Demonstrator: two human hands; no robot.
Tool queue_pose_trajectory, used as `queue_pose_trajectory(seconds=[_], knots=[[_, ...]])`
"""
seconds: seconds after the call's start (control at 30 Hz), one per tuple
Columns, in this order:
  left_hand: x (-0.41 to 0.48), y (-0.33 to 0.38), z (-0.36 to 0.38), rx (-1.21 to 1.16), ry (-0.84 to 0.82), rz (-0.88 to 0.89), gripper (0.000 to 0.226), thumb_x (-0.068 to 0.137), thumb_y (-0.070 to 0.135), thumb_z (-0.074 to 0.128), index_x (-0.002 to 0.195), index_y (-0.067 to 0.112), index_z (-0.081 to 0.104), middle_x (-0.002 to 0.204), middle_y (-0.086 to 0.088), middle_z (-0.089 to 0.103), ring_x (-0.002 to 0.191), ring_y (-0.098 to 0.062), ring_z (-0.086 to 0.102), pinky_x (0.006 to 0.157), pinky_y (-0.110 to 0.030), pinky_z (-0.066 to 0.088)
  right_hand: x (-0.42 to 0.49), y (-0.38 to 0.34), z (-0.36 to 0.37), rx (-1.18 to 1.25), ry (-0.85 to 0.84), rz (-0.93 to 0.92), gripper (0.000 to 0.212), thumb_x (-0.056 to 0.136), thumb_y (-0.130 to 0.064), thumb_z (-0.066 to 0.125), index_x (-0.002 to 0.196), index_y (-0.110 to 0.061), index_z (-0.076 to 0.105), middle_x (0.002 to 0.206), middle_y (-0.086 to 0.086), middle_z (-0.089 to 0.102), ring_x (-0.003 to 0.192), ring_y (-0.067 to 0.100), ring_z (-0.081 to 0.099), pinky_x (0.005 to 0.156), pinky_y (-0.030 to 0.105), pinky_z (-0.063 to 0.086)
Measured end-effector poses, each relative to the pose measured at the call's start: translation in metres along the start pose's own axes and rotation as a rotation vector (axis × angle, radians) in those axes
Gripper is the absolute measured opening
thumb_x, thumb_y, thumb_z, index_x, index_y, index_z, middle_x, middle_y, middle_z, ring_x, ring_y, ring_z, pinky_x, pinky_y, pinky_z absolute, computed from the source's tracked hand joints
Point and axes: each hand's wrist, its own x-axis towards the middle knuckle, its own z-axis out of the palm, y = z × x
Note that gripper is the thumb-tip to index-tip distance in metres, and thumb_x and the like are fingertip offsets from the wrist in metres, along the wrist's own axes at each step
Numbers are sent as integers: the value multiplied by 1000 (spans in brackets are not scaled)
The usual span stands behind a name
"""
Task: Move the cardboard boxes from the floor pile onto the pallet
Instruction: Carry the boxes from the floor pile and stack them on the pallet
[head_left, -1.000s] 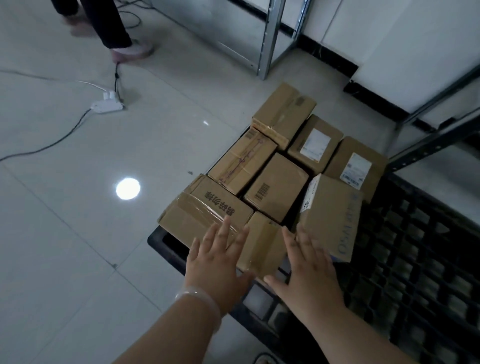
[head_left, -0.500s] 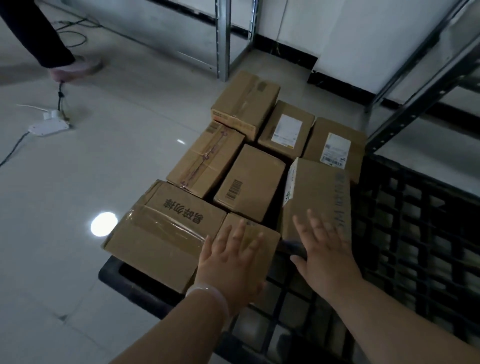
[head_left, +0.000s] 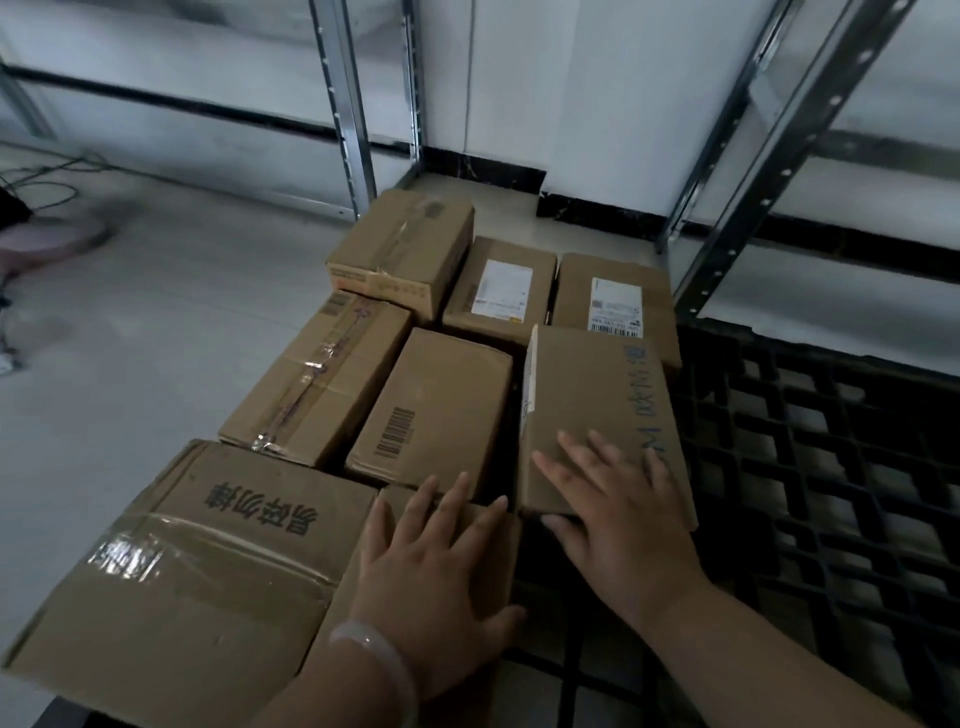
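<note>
Several brown cardboard boxes sit packed together on the left part of a black plastic pallet (head_left: 810, 467). My left hand (head_left: 431, 577) lies flat, fingers spread, on a small box (head_left: 498, 525) at the near edge, beside a big taped box with printed characters (head_left: 208, 561). My right hand (head_left: 618, 514) rests palm down on the near end of a taller box with blue writing (head_left: 597, 395), thumb under its near edge. A barcode box (head_left: 436, 410) and a long taped box (head_left: 322, 379) stand behind. Three more boxes line the far row, two with white labels (head_left: 501, 286).
Metal shelving uprights (head_left: 353, 119) stand behind the boxes and a slanted rack post (head_left: 753, 171) rises at the right. Another person's shoe (head_left: 47, 244) is on the pale tiled floor at the left, near cables (head_left: 47, 182). The pallet's right grid is bare.
The view has moved closer and tilted up toward the wall. My left hand has settled flat on the small near box and my right hand has slid onto the tall box's near end.
</note>
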Motion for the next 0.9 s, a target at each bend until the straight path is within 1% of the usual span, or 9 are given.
queue_pose_trajectory(seconds=[0.1,0.17,0.23,0.33,0.47,0.57,0.63,0.8,0.9], knots=[[0,1,0,-20,-7,14,89,64,86,29,121,69,-37,156,22,-26,143,-9,-27,112,-51,-19,10,-9,4,30,-15,55,59,93,-55,50,149,-46,32,160,-14,28,149,16,21,117,57,13],[-1,0,-1,-9,-11,7,94,64,86,30,120,63,-41,151,23,-32,140,-5,-30,113,-51,-18,16,-16,5,65,-24,84,60,95,-56,46,151,-48,26,162,-16,20,151,13,11,118,55,4],[-2,2,0,16,-15,-15,101,64,86,27,123,53,-47,146,21,-39,135,-3,-33,113,-50,-18,20,-25,4,83,-31,112,61,96,-57,43,152,-48,20,163,-17,14,151,13,5,118,55,-1],[-1,5,4,51,-16,-41,104,62,85,22,126,42,-47,144,19,-43,133,-4,-37,112,-51,-20,25,-38,4,118,-23,154,60,97,-55,42,152,-48,18,164,-16,12,151,13,2,118,56,-4],[1,6,10,48,-5,-42,105,62,84,21,138,39,-35,148,17,-39,133,-5,-37,109,-52,-23,31,-45,6,137,-29,170,60,97,-55,42,151,-48,20,164,-15,12,151,13,1,118,57,-5],[0,2,10,57,1,-42,109,62,84,20,149,37,-24,153,16,-33,140,-8,-31,112,-53,-20,30,-42,4,135,-51,157,64,95,-57,44,152,-47,18,164,-15,10,151,13,0,118,57,-6],[0,1,7,62,-16,-37,109,62,84,19,151,35,-21,155,16,-31,143,-10,-28,112,-53,-20,28,-42,1,147,-68,150,66,94,-58,45,153,-46,17,165,-14,9,151,13,-1,119,57,-6],[0,2,2,48,-26,-14,108,64,83,21,151,35,-20,159,13,-26,136,-7,-33,111,-52,-22,23,-43,-4,98,-40,98,63,95,-58,39,153,-44,19,165,-11,12,151,14,-1,119,55,-7],[-2,2,1,30,15,0,104,68,80,26,153,35,-13,161,12,-20,144,-9,-25,112,-51,-21,22,-44,-1,81,-66,67,61,97,-58,33,154,-42,16,165,-10,9,152,14,-2,121,52,-7]])
